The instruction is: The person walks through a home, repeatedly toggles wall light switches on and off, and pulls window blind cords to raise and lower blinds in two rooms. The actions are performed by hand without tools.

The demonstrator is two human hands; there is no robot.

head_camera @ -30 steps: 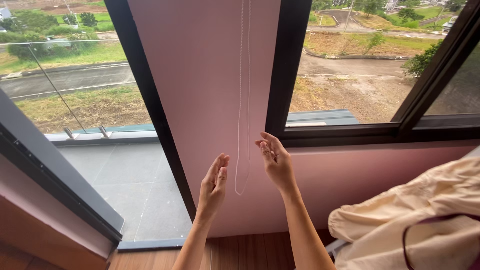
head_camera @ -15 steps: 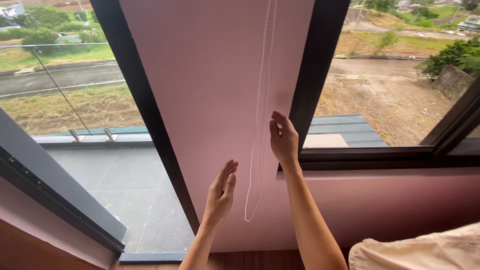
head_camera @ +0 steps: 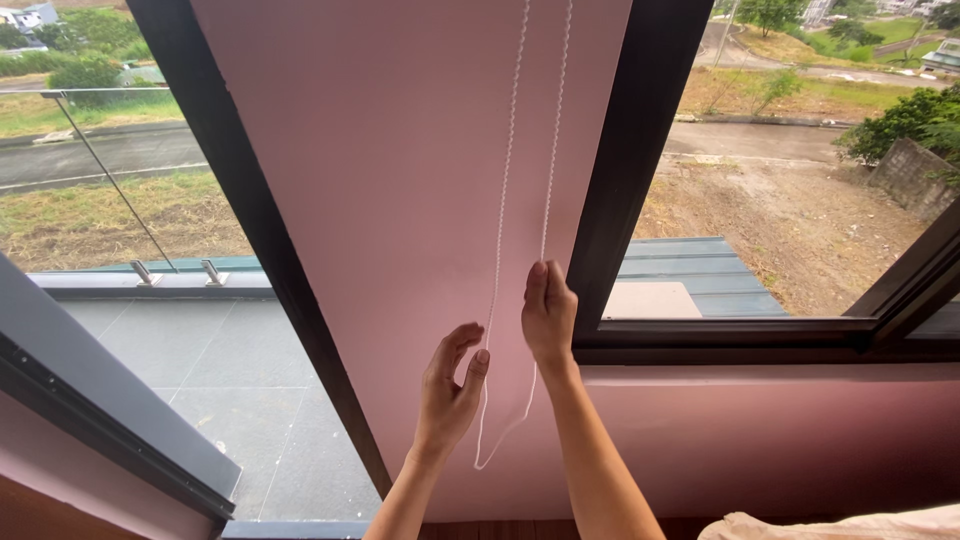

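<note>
Two strands of cord point(head_camera: 505, 180) hang vertically: my right hand point(head_camera: 548, 318) pinches the right one, my left hand point(head_camera: 452, 385) cups half-open around the left.

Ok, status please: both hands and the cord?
Right hand closed on white cord, right strand. Left hand curled at left strand, grip unclear. Nothing in the way.

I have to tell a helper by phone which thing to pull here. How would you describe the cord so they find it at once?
Find the pink wall panel between the two black-framed windows. Down its middle hangs a thin white looped cord, two strands meeting in a loop low down. The right hand grips the right strand and the left hand touches the left; nothing else hangs on the panel.
</note>
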